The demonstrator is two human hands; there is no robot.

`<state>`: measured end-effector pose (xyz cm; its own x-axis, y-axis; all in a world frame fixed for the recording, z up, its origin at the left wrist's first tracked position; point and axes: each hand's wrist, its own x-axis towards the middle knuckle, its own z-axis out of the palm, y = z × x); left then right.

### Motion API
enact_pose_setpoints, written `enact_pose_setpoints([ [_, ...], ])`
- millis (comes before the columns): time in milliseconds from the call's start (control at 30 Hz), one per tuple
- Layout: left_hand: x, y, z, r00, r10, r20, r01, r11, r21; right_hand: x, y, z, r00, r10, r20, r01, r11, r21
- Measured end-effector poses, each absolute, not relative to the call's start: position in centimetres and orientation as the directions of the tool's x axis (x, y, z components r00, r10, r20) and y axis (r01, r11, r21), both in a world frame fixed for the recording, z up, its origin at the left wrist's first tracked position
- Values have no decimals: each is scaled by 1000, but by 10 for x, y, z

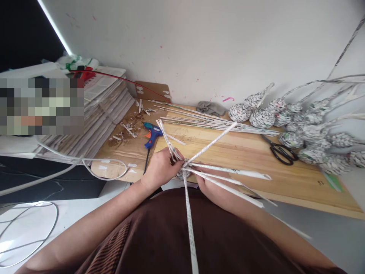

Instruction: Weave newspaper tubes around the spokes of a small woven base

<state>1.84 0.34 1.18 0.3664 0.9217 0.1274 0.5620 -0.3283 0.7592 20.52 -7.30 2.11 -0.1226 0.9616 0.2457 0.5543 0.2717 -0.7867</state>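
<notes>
Left hand [163, 165] is pinching paper strips [211, 145] where they're fanning out of a small woven piece [180, 174] between both hands, near the edge of the table [253, 152]. Right hand [202, 185] is hiding partly behind them, can't tell its grip. Plastic bag [78, 61] is sitting on the paper stack [115, 104], contents unclear.

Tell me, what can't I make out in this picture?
All in the head view:
Right hand: fingers mostly hidden behind paper strips.
Woven piece: largely covered by the left hand and paper strips.
Rightmost woven bulb: cut off by the right edge.
Pixelated patch: whatever lies there is blurred.
</notes>
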Motion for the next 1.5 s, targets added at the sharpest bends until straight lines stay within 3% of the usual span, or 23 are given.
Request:
enact_pose_setpoints([
  [133,18,5,11,364,924,114,552,-313,773,207,-59,-6,-83,991,103,491,130,-862],
  [200,18,6,11,360,928,102,546,-298,783,206,-49,-18,-27,1000,3,179,8,-984],
  [267,18,6,10,357,930,84,539,-279,795,204,-37,-25,-36,988,-150,-142,-154,-978],
  [367,19,5,9,353,932,78,530,-269,804,202,-25,-22,-60,959,-276,-299,-281,-912],
  [500,21,2,9,331,939,93,489,-255,834,201,-19,-13,-106,958,-267,-260,-286,-922],
  [667,22,0,11,311,950,-18,434,-126,892,201,-17,-10,-57,988,-145,-162,-152,-975],
  [967,19,6,21,331,943,24,568,-219,793,204,-29,-2,-97,995,-19,-16,-20,-1000],
  [1067,18,6,20,323,946,35,584,-228,779,210,-37,-1,-131,988,86,150,105,-983],
  [1200,19,5,14,311,947,81,550,-249,797,214,-46,4,-199,940,278,479,341,-809],
  [1300,20,3,13,326,935,136,518,-297,802,212,-46,4,-101,952,289,531,297,-794],
  [1433,19,0,13,277,954,115,517,-249,819,207,-39,-1,-66,991,118,398,134,-908],
  [1500,19,0,13,266,957,113,515,-240,823,206,-34,-4,-35,994,101,360,107,-927],
])
